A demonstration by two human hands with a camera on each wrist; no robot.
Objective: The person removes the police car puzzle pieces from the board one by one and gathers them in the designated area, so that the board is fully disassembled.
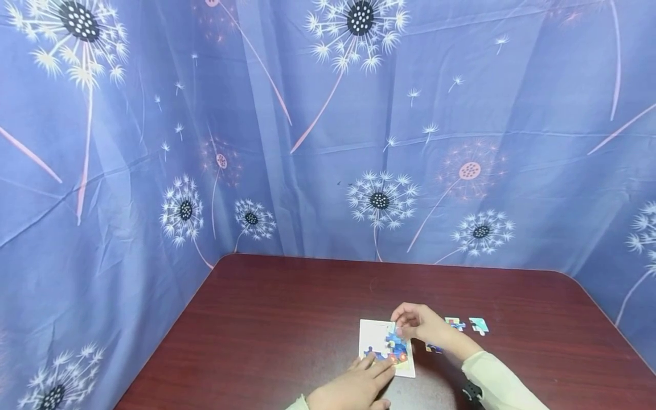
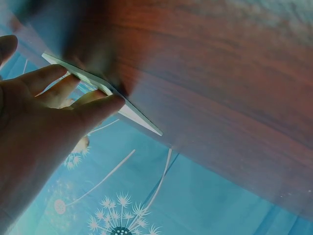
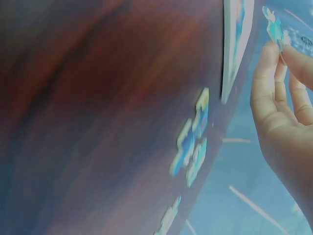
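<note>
A small jigsaw board [image 1: 373,333] with a white frame lies on the table, its right side and lower part filled with blue, red and yellow pieces. My left hand [image 1: 353,388] rests its outstretched fingers on the board's near edge; in the left wrist view the fingertips touch the board's rim [image 2: 139,117]. Above the board's upper right corner, my right hand [image 1: 422,327] pinches a light blue puzzle piece [image 3: 275,28] between thumb and fingers. The right wrist view shows this piece raised off the table.
Several loose puzzle pieces lie right of the board, among them a light blue one [image 1: 479,325] and a blue and white one [image 1: 454,323]. One piece [image 1: 433,348] is partly behind the right forearm. A blue dandelion-print curtain [image 1: 318,188] borders the dark red table [image 1: 277,319].
</note>
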